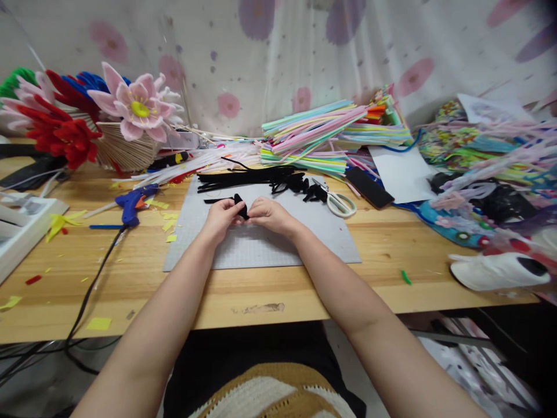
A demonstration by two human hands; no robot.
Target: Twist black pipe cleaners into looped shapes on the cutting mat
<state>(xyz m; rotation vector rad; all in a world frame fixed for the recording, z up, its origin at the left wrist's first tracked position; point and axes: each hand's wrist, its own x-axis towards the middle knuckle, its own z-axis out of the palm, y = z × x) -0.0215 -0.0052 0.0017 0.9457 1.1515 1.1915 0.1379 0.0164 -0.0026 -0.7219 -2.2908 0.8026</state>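
Both my hands meet over a grey cutting mat on the wooden table. My left hand and my right hand are closed, each pinching the same bent black pipe cleaner between thumb and fingers. One end of it sticks out to the left over the mat. Just beyond lies a bundle of black pipe cleaners with some curled black pieces beside it.
White-handled scissors lie at the mat's far right corner. A blue glue gun with its black cord sits left of the mat. Pipe-cleaner flowers stand at the back left, coloured pipe-cleaner stacks behind, and clutter fills the right side.
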